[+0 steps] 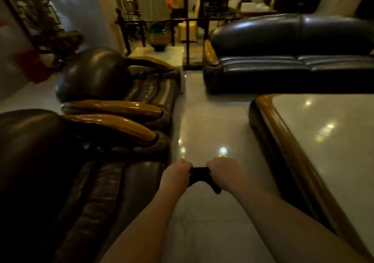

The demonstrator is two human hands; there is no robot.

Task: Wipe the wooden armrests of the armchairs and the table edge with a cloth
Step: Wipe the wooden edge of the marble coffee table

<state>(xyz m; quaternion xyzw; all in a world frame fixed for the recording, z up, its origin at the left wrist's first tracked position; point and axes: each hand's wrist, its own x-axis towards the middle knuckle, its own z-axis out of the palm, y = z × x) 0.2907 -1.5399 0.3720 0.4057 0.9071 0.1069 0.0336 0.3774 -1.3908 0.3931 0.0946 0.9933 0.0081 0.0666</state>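
A small dark cloth (200, 176) is stretched between my left hand (176, 174) and my right hand (222, 171), both fists closed on it, held over the pale floor. Two dark leather armchairs stand at my left. The near armchair's wooden armrest (113, 126) and the far armchair's wooden armrest (115, 107) lie side by side, a little ahead and left of my hands. A further armrest (153, 64) shows behind. The table's wooden edge (283, 141) runs along my right, apart from my hands.
A dark leather sofa (293, 56) with a wooden armrest (210, 53) stands ahead right. A green and gold vase (158, 37) sits on a white side table (145, 55) by a dark railing (188, 40). A glossy floor aisle (204, 121) runs between chairs and table.
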